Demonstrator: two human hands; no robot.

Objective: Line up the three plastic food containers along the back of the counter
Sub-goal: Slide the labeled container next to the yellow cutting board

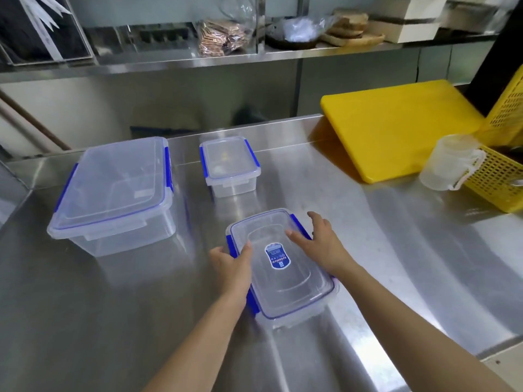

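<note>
1. The only printed mark is a blue and white sticker (pixel 277 256) in the middle of the clear lid of the nearest food container (pixel 285 281), between the left hand (pixel 232 264) and the right hand (pixel 318 241).
2. The sticker carries rows of small white characters and icons, but they are too blurred to read.
3. No other text, brand or number can be made out.
</note>
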